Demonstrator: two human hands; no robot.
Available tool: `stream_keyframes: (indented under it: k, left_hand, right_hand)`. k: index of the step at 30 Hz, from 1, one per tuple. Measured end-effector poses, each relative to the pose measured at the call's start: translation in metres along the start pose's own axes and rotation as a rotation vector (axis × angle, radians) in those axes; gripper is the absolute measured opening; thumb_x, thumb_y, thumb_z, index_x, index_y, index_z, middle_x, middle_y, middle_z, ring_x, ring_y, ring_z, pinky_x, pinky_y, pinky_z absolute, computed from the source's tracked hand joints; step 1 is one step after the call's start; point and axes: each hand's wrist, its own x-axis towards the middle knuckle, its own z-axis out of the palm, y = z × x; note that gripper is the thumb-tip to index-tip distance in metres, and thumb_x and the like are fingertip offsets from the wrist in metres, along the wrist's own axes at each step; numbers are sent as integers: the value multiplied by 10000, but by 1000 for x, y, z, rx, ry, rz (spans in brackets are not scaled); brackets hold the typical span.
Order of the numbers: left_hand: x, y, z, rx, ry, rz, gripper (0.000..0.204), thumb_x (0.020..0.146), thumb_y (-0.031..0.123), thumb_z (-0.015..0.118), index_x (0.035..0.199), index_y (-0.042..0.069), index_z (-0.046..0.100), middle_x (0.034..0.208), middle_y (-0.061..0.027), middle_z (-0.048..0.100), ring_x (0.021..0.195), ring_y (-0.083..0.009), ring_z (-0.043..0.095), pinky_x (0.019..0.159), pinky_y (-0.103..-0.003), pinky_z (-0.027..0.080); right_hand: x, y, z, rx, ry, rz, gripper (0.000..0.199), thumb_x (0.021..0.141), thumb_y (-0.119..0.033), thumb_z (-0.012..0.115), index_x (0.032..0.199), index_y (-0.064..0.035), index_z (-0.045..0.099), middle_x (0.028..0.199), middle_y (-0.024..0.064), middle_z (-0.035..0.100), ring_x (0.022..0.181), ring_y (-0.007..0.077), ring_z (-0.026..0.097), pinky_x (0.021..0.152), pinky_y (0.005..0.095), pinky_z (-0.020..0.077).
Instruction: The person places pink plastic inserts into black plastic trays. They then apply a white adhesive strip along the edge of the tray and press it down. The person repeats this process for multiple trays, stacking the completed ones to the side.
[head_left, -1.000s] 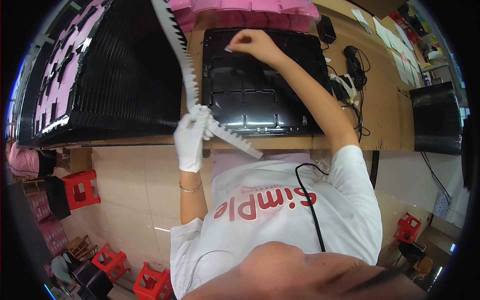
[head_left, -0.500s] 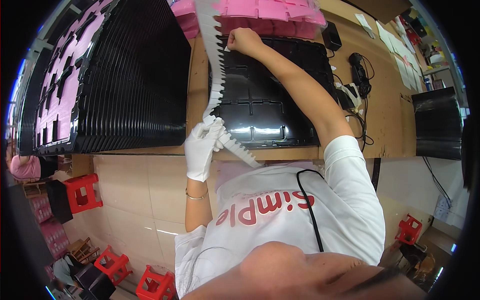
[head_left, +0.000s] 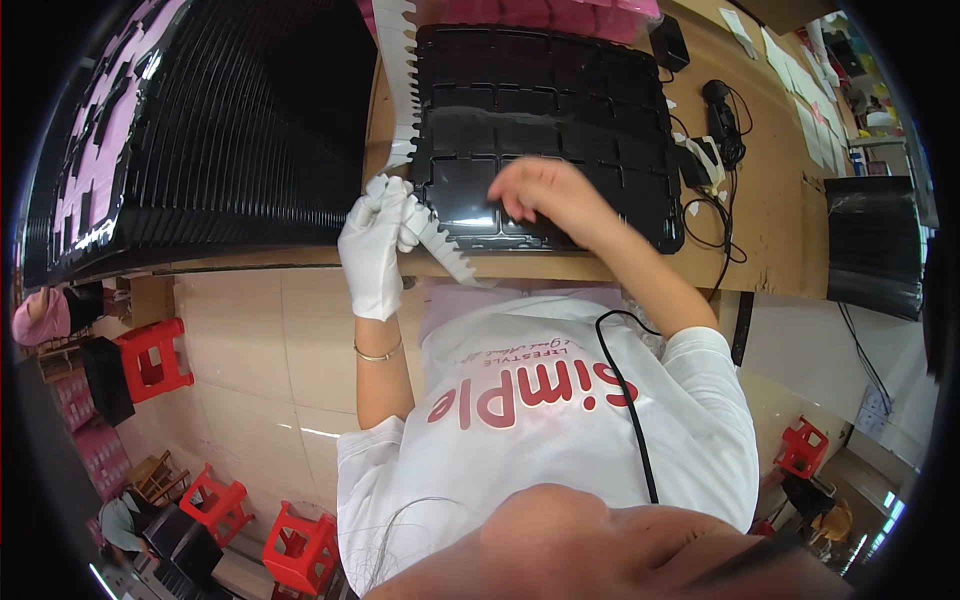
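My left hand (head_left: 374, 250), in a white glove, pinches a long pale grey strip (head_left: 398, 75) with a toothed edge. The strip runs up along the left side of a black plastic tray (head_left: 560, 125), and its short lower end hangs past my fingers over the table's near edge. Bare, my right hand (head_left: 548, 195) hovers above the near middle of the tray. Its fingers are loosely bent and apart, with nothing visible in them. Shallow rectangular compartments divide the tray, which lies flat on the brown tabletop (head_left: 770, 200).
A tall stack of black trays (head_left: 250, 130) with pink sheets stands at the left. Pink packages (head_left: 540, 14) lie behind the tray. To the right are a black box (head_left: 670, 43), a coiled cable (head_left: 722, 110) and papers (head_left: 790, 75). Red stools (head_left: 300, 548) stand on the floor.
My right hand has come from the tray's far left corner back to its near middle, its fist loosening. My left hand has shifted slightly left and away from me with the strip.
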Motion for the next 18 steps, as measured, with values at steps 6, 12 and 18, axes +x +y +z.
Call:
stream_keyframes:
  k: [6, 12, 18]
  left_hand:
    - [-9, 7, 1, -79, 2, 5, 216, 946, 199, 621, 919, -15, 624, 657, -12, 570, 495, -21, 427, 451, -163, 312]
    - [-23, 2, 0, -183, -97, -45, 206, 939, 182, 630, 920, -22, 619, 637, -18, 559, 470, -34, 413, 436, -165, 303]
    - [-33, -2, -14, -211, -137, -47, 225, 914, 193, 668, 931, -27, 622, 716, -31, 595, 504, -47, 460, 468, -180, 357]
  right_hand:
    - [-39, 37, 67, -996, 337, -656, 312, 744, -176, 760, 1031, -82, 680, 746, 61, 479, 697, 218, 487, 626, 333, 408]
    - [-38, 44, 95, -1028, 385, -585, 463, 707, -219, 777, 1130, -100, 632, 917, 72, 492, 876, 249, 463, 758, 375, 358]
    - [-16, 40, 94, -953, 362, -627, 286, 707, -196, 764, 951, -82, 671, 942, 50, 505, 922, 242, 456, 762, 372, 349]
